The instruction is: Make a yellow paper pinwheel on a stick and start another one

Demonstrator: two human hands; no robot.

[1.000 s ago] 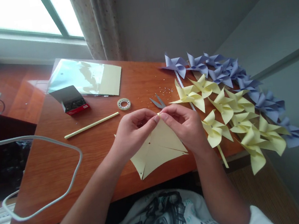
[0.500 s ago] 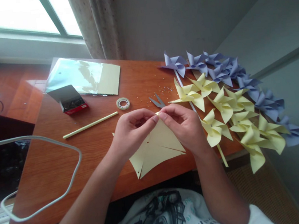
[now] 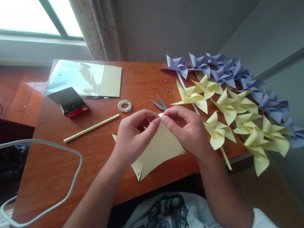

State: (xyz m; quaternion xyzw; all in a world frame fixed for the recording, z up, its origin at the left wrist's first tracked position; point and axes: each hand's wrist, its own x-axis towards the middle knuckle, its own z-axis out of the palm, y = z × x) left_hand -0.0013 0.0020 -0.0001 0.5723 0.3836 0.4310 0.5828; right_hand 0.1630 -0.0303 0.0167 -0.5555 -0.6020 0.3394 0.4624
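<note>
Pinching cut yellow paper square [image 3: 157, 152] w/ both hands' fingers [image 3: 157, 121]

Left of the left hand [image 3: 135, 135] the bench [image 3: 63, 166] lies open up to the straw [image 3: 91, 128]. Beyond the fingertips sit scissors [image 3: 160, 104] and tape roll [image 3: 124, 105]. Right of the right hand [image 3: 189, 127], yellow pinwheels [image 3: 225, 115] crowd close, possibly touching it.

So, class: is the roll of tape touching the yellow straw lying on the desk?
Apart. The head view shows bare wood between the roll of tape and the near end of the yellow straw.
</note>
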